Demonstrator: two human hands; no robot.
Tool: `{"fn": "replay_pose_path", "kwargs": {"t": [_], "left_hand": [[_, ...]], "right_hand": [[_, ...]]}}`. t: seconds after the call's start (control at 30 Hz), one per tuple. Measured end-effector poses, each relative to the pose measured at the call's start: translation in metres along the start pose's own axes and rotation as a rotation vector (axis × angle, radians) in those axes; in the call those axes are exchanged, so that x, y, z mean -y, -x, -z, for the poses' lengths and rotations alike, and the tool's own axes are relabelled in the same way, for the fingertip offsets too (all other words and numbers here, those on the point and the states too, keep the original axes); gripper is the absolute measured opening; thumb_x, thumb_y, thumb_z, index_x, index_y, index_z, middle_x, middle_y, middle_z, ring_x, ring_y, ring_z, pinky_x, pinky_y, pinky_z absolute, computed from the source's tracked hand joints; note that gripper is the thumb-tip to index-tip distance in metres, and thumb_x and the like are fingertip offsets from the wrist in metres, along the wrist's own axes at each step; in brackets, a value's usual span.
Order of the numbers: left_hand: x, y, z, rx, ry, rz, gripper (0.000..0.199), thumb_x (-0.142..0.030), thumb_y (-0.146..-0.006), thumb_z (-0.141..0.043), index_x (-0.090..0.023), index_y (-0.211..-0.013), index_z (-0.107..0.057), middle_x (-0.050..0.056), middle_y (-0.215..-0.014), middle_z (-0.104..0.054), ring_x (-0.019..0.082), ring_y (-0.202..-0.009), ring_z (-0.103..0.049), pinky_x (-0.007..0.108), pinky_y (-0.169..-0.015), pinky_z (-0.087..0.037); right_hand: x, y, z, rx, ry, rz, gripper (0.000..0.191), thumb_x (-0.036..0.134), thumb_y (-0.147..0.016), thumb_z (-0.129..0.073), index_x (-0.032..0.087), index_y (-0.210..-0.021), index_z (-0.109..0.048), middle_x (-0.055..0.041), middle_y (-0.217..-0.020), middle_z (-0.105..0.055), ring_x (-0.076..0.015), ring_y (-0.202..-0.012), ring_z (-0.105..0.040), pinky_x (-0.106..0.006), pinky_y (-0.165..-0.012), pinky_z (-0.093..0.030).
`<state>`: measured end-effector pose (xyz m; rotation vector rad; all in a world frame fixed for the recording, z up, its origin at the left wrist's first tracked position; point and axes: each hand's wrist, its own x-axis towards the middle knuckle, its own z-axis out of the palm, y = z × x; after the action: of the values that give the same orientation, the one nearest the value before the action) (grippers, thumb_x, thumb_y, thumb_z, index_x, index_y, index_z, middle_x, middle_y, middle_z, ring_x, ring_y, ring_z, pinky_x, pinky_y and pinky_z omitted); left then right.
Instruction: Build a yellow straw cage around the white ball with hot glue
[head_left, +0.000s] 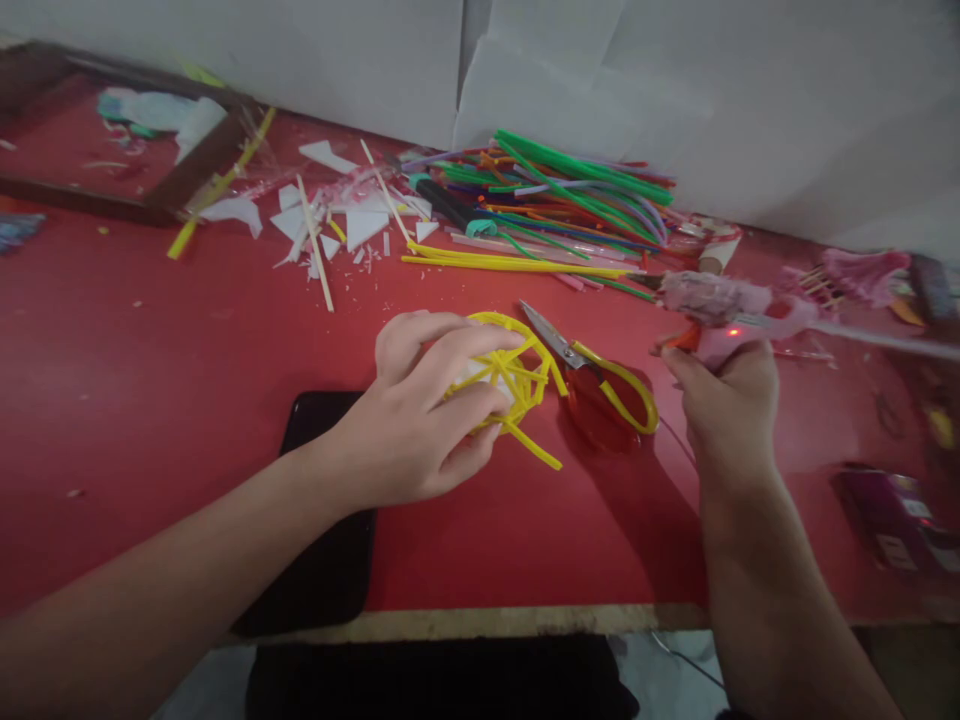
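My left hand (427,410) is wrapped over a rounded frame of yellow pipe cleaners (529,375) with something white inside it. Two loose yellow ends stick out to the right. My right hand (724,400) grips a hot glue gun (739,325) whose small red light glows and whose nozzle points left. Wrapping covers part of its barrel, and a glue stick trails from its back. Between my hands lie scissors (577,358) with yellow and red handles, blades toward the upper left, close to the yellow frame.
Behind lie a bundle of coloured pipe cleaners (570,190), a black and teal cutter (454,205), white scraps (367,225) and thin sticks (315,245). A dark phone (330,560) rests under my left forearm. A brown frame (135,205) is far left, a purple box (889,515) right.
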<state>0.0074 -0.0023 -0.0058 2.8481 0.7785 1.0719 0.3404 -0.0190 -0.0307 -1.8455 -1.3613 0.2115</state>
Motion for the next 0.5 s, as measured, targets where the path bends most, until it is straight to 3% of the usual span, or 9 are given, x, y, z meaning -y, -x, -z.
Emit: {"fn": "replay_pose_path", "kwargs": {"t": [0.1, 0.17, 0.3, 0.4, 0.5], "left_hand": [[0.0, 0.0, 0.001, 0.014, -0.001, 0.009, 0.007, -0.017, -0.087, -0.066, -0.02, -0.093, -0.067, 0.012, -0.138, -0.06, 0.036, -0.123, -0.056, 0.059, -0.106, -0.044], [0.0, -0.001, 0.001, 0.013, -0.006, 0.022, 0.008, -0.018, -0.087, -0.066, -0.02, -0.095, -0.068, 0.013, -0.138, -0.06, 0.037, -0.123, -0.057, 0.06, -0.105, -0.044], [0.002, 0.0, -0.001, -0.005, -0.013, 0.068, 0.009, -0.018, -0.087, -0.067, -0.019, -0.096, -0.066, 0.016, -0.139, -0.06, 0.038, -0.121, -0.059, 0.064, -0.103, -0.046], [0.003, 0.001, -0.001, 0.009, 0.002, 0.113, 0.009, -0.017, -0.087, -0.066, -0.02, -0.095, -0.065, 0.015, -0.141, -0.058, 0.038, -0.123, -0.058, 0.063, -0.104, -0.046], [0.004, 0.0, -0.001, 0.01, -0.013, 0.125, 0.008, -0.018, -0.089, -0.064, -0.023, -0.096, -0.064, 0.012, -0.142, -0.057, 0.037, -0.125, -0.055, 0.062, -0.106, -0.045]], "right_hand": [[0.02, 0.016, -0.007, -0.069, -0.177, -0.037, 0.011, 0.033, -0.078, -0.072, 0.023, -0.078, -0.068, -0.0006, -0.076, -0.07, -0.0198, -0.069, -0.067, -0.034, -0.063, -0.054], [0.028, 0.026, -0.011, -0.023, -0.308, 0.035, 0.009, 0.026, -0.077, -0.073, 0.023, -0.071, -0.067, 0.0014, -0.069, -0.068, -0.0183, -0.063, -0.065, -0.032, -0.059, -0.054], [0.03, 0.036, -0.005, 0.12, -0.39, 0.351, 0.004, 0.022, -0.08, -0.073, 0.026, -0.082, -0.073, 0.0011, -0.074, -0.071, -0.018, -0.063, -0.066, -0.032, -0.056, -0.052], [0.033, 0.036, 0.003, 0.241, -0.365, 0.646, 0.016, 0.029, -0.081, -0.072, 0.027, -0.097, -0.074, -0.0013, -0.081, -0.073, -0.0189, -0.065, -0.065, -0.035, -0.058, -0.052], [0.041, 0.036, 0.006, 0.257, -0.318, 0.79, 0.018, 0.028, -0.082, -0.069, 0.024, -0.1, -0.073, -0.0014, -0.076, -0.068, -0.0192, -0.067, -0.063, -0.037, -0.062, -0.052]]}}
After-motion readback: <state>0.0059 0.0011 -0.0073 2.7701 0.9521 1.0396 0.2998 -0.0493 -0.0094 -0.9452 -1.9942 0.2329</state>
